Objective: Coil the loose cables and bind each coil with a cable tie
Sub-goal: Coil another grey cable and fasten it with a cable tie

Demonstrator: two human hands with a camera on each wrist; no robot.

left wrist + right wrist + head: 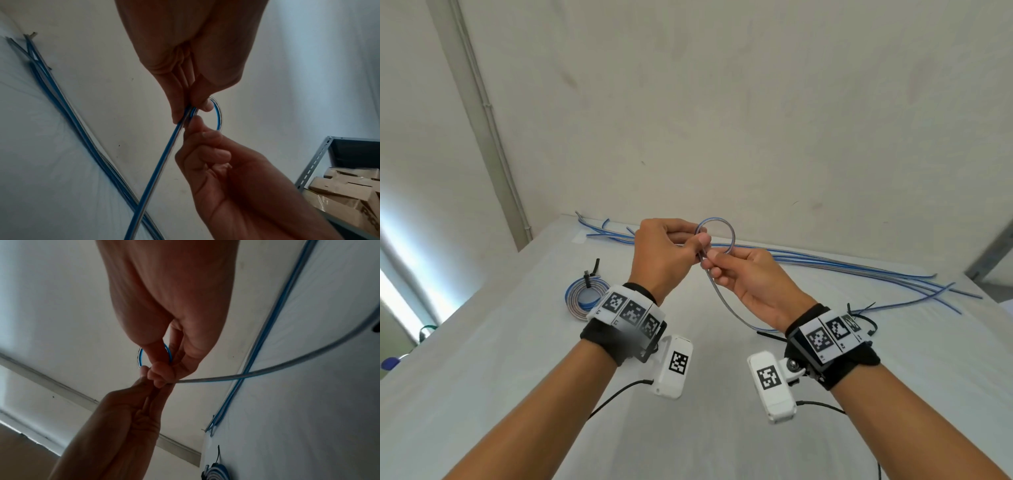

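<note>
Both hands are raised above the white table (482, 359) and hold one blue-and-clear cable (726, 305). It forms a small loop (717, 221) above the fingers. My left hand (664, 253) pinches the loop's crossing between thumb and fingers. My right hand (743, 277) pinches the cable just below that crossing, and the free length trails down to the table by my right wrist. In the left wrist view the loop (219, 116) shows beside the thumb, and in the right wrist view the loop (140, 356) shows behind the fingers. Black cable ties (863, 320) lie near my right wrist.
A finished coil (582, 298) bound with a black tie lies at the left, another black tie (595, 267) behind it. Several loose blue cables (859, 270) stretch along the back of the table by the wall. A metal shelf with cardboard boxes (345, 191) stands at the right.
</note>
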